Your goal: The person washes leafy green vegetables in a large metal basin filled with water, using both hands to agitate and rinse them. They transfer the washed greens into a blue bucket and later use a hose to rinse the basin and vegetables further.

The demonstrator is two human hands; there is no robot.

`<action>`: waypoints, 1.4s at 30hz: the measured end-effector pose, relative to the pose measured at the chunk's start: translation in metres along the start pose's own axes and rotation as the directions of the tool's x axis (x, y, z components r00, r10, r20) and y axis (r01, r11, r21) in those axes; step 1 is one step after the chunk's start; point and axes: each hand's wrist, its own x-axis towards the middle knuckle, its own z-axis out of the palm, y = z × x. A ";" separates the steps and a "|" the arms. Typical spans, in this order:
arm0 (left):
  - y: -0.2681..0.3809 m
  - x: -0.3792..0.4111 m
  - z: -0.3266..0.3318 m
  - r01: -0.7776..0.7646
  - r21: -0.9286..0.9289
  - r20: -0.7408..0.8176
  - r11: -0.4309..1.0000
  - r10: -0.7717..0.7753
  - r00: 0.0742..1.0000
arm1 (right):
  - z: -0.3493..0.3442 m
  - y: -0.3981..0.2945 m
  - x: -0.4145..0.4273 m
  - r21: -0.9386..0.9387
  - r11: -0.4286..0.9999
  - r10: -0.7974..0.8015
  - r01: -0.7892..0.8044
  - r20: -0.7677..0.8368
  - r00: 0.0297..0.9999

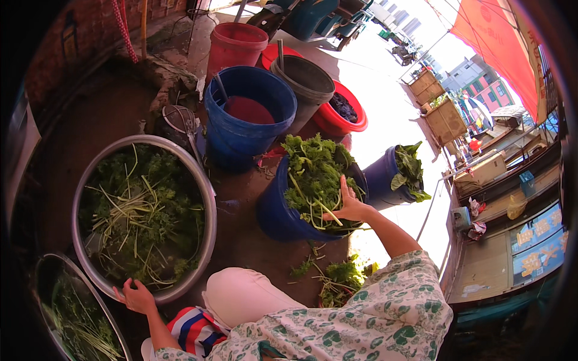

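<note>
My right hand (351, 206), fingers spread, rests on the leafy greens (311, 171) heaped in a dark blue bucket (273, 212); whether it grips any stems I cannot tell. At the near rim of a large round metal basin (211, 216) is my left hand (135, 297), its fingers slightly curled and apart, holding nothing. Leafy greens with pale stems (131, 212) lie in water inside that basin. A second basin (97, 295) at the lower left also contains greens. More greens (341, 277) lie on the ground below the blue bucket.
Beyond the basin stand a large blue bucket (230, 140) with a handle inside, a grey bucket (307, 81), a red bucket (237, 45) and a red tub (361, 119) of dark contents. A smaller blue bucket (379, 180) holds broad leaves. A wire strainer (180, 118) lies beside the basin.
</note>
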 end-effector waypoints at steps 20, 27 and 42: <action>-0.002 0.001 -0.007 0.024 -0.053 0.066 0.998 -0.020 0.998 | -0.038 -0.029 -0.031 -0.275 0.949 -0.170 0.157 -0.026 0.985; -0.003 0.001 -0.011 0.042 -0.059 0.053 0.997 -0.038 0.998 | -0.023 0.033 -0.079 0.365 0.907 0.231 -0.210 -0.014 0.973; -0.001 0.004 -0.013 0.042 -0.041 0.057 0.998 -0.040 0.998 | 0.032 0.007 0.004 -0.337 0.863 -0.469 0.378 -0.251 0.847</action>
